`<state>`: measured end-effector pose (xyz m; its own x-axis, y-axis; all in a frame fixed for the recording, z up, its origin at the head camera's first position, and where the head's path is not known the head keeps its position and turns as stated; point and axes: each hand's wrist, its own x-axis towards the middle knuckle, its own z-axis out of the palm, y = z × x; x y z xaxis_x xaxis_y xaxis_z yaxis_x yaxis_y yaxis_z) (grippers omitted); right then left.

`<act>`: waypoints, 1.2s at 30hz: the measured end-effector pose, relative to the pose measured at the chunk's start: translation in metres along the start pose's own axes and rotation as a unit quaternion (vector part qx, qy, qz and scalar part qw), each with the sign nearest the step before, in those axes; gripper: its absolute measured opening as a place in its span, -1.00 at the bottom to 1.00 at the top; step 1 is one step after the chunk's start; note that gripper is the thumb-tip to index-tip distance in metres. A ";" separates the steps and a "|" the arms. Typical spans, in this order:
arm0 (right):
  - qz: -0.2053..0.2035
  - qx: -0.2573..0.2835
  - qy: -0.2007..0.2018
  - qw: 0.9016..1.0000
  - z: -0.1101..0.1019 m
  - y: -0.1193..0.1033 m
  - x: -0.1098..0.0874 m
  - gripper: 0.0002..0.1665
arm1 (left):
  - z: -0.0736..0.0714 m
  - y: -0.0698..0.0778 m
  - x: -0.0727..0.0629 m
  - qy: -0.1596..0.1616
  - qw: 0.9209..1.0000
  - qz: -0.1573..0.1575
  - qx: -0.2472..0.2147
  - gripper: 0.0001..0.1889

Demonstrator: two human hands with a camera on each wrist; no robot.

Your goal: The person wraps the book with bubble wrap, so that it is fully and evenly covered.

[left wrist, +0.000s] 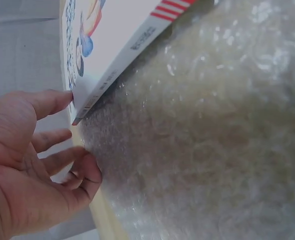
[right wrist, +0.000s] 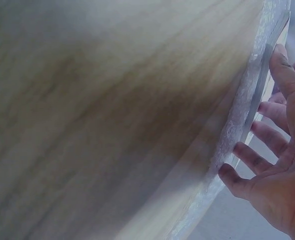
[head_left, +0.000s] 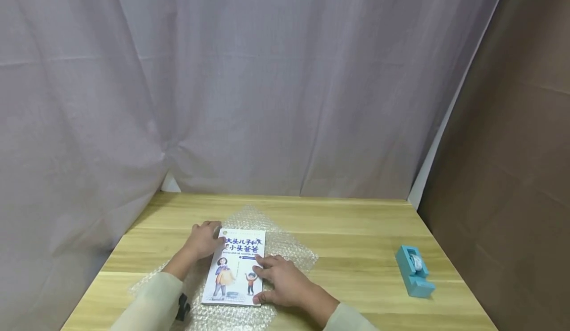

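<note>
A white picture-covered book (head_left: 238,266) with blue title characters lies on a sheet of clear bubble wrap (head_left: 291,247). At its upper left corner is my left hand (head_left: 204,241), the thumb touching the cover's corner. In the left wrist view that hand's other fingers (left wrist: 62,160) are loosely bent beside the book at the bubble wrap's edge. My right hand (head_left: 288,282) rests along the book's right side with spread fingers, some of them over the cover. The right wrist view shows its fingertips (right wrist: 230,172) at the edges of the book and wrap.
A light blue tape dispenser (head_left: 411,271) with a roll in it stands at the right of the wooden table (head_left: 356,252). Grey curtain (head_left: 285,98) hangs behind and to the left, and a brown cloth (head_left: 507,163) hangs at the right.
</note>
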<state>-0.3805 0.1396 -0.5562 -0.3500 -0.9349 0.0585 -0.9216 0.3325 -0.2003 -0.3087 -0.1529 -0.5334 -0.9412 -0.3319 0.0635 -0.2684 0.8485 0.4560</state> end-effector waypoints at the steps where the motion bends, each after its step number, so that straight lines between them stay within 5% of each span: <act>1: 0.001 -0.001 0.000 1.000 0.000 -0.001 0.000 0.03 | -0.001 0.000 0.001 0.000 1.000 0.002 -0.007 -0.37; 24: 0.005 0.006 -0.002 1.000 -0.002 -0.004 0.002 0.02 | 0.001 0.004 0.008 0.028 0.995 0.002 -0.101 -0.11; 36: -0.014 0.001 0.013 1.000 -0.001 -0.004 0.000 0.02 | 0.005 0.004 0.006 0.025 0.991 -0.015 -0.130 -0.42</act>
<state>-0.3765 0.1384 -0.5541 -0.3282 -0.9403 0.0896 -0.9309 0.3059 -0.1995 -0.3165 -0.1500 -0.5354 -0.9205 -0.3809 0.0871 -0.2283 0.7052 0.6712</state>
